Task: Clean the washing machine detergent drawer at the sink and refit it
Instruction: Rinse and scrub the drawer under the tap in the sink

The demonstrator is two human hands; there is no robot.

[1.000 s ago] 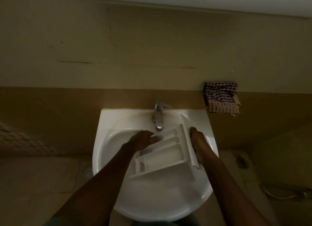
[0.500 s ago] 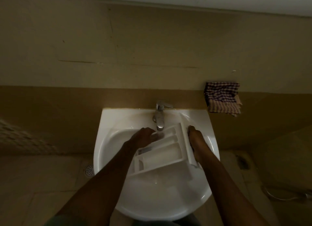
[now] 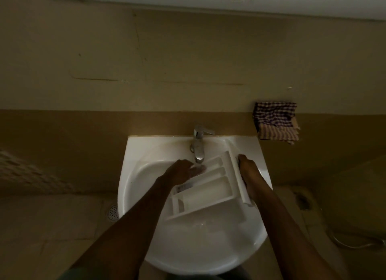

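A white detergent drawer (image 3: pixel 208 191) with several compartments lies tilted across the white sink (image 3: pixel 146 154), its front panel to the right. My right hand (image 3: pixel 248 173) grips that front panel from the right side. My left hand (image 3: pixel 183 172) rests with spread fingers on the drawer's far left compartments, right under the spout of the chrome tap (image 3: pixel 198 146). Water seems to run from the spout onto my fingers. The room is dim.
A checked cloth (image 3: pixel 275 122) hangs on the wall to the right of the sink. A floor drain (image 3: pixel 112 213) lies left of the basin, and a hose (image 3: pixel 355 241) lies on the floor at the right.
The drawer and both hands have shifted slightly up toward the tap. My left fingers now sit directly beneath the spout.
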